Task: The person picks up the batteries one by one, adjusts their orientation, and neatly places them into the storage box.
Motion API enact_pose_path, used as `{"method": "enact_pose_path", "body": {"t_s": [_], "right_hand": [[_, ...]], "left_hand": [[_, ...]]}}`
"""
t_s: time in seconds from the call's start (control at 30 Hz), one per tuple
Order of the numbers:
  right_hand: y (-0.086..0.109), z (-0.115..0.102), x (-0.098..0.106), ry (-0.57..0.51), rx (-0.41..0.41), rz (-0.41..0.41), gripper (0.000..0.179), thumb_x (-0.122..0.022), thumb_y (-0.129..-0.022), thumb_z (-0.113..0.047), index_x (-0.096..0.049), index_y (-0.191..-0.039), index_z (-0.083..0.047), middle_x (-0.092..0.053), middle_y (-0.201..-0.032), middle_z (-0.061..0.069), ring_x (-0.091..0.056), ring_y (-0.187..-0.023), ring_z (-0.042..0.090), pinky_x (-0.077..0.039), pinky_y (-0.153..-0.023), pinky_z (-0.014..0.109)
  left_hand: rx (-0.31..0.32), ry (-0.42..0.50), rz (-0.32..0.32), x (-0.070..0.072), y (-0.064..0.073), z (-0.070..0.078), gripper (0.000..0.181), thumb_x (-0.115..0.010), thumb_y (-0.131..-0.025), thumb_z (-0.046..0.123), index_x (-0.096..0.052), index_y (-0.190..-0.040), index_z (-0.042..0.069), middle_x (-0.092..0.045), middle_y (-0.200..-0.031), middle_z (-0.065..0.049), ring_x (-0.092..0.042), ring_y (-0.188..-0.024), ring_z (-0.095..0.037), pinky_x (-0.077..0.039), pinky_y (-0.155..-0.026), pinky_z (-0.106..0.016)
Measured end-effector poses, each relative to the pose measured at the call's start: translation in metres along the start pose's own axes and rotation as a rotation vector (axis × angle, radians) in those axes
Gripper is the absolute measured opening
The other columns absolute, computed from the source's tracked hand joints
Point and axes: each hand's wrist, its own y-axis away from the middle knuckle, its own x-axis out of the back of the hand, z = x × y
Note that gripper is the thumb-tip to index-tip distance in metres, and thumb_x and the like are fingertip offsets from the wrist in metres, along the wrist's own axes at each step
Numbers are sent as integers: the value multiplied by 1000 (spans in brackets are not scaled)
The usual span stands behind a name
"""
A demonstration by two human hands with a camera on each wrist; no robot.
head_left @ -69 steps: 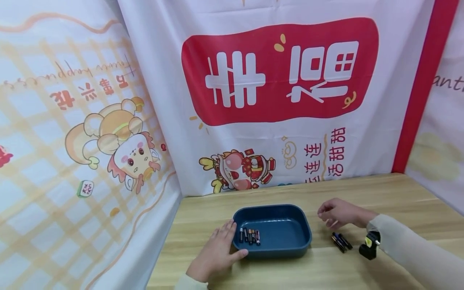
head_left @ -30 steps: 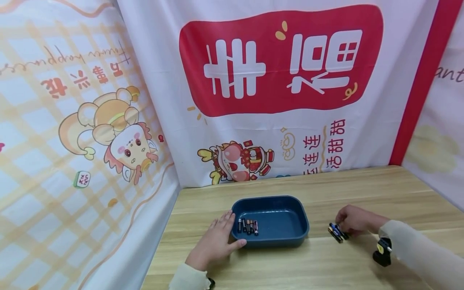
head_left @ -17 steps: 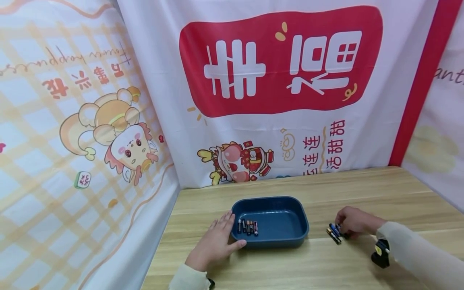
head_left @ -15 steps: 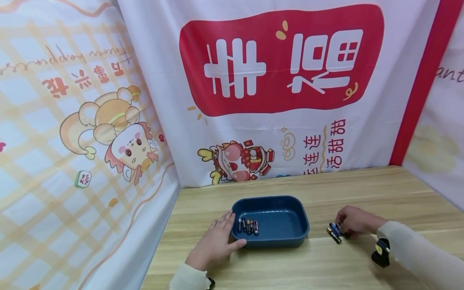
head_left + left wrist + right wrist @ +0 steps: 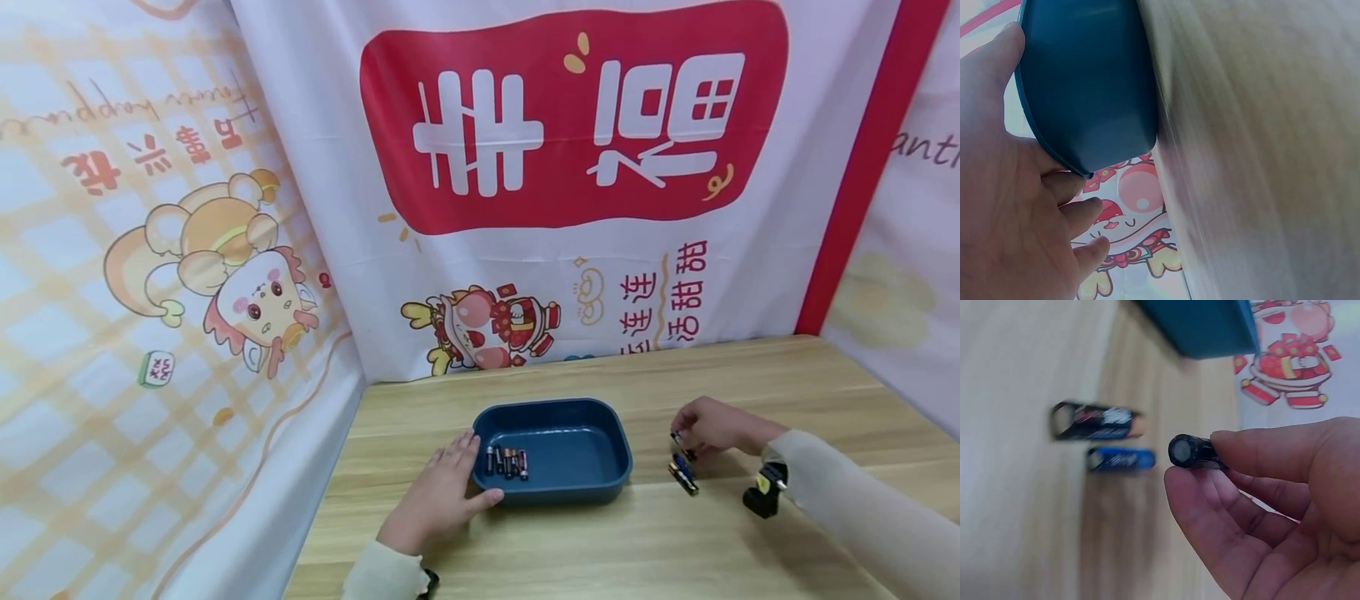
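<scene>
A dark blue rectangular tray [image 5: 566, 495] stands on the wooden table, with several small batteries [image 5: 509, 463] lined up inside its left end. My left hand [image 5: 437, 498] rests against that end, thumb by the near corner and fingers extended along the rim. To the right of the tray, my right hand [image 5: 711, 427] pinches a black battery [image 5: 1196, 452] between thumb and fingertips, its flat end facing the right wrist camera. Below it on the table, a black battery with a copper-coloured end [image 5: 1100, 422] lies beside a blue battery [image 5: 1121, 459].
A printed white and red cloth [image 5: 570, 125] hangs behind the table [image 5: 555, 550], and a checked one [image 5: 150, 333] hangs at the left. A black wrist camera [image 5: 762, 498] sits under the right sleeve [image 5: 840, 492].
The right hand reached down to the loose batteries, took hold of one and raised it, moving slightly back and left. The left hand has stayed at the tray. The head view has shifted slightly.
</scene>
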Motion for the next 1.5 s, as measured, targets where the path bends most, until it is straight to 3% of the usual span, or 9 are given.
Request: {"method": "enact_pose_path", "body": {"t_s": [0.2, 0.9, 1.5], "right_hand": [[-10, -23, -5, -75, 47, -14, 18, -60, -89, 4, -60, -107, 6, -61, -91, 14, -62, -78, 25, -58, -70, 45], [-36, -90, -39, -23, 120, -53, 18, -62, -88, 3, -62, -106, 5, -62, -91, 13, -63, -78, 23, -59, -68, 40], [-60, -103, -69, -102, 134, -75, 22, -61, -85, 6, -61, -108, 6, -64, -91, 15, -64, -78, 25, -59, -68, 40]], "left_hand": [[18, -3, 17, 2, 0, -3, 98, -44, -86, 76, -23, -156, 11, -17, -161, -5, -16, -146, -25, -15, -115, -52], [20, -11, -7, 1, 3, -1, 97, -42, -86, 77, -24, -156, 12, -16, -161, -4, -17, -146, -24, -16, -115, -51], [22, -55, -18, -1, 0, -1, 98, -38, -85, 80, -25, -156, 12, -17, -161, -2, -14, -147, -21, -14, -116, -49]]}}
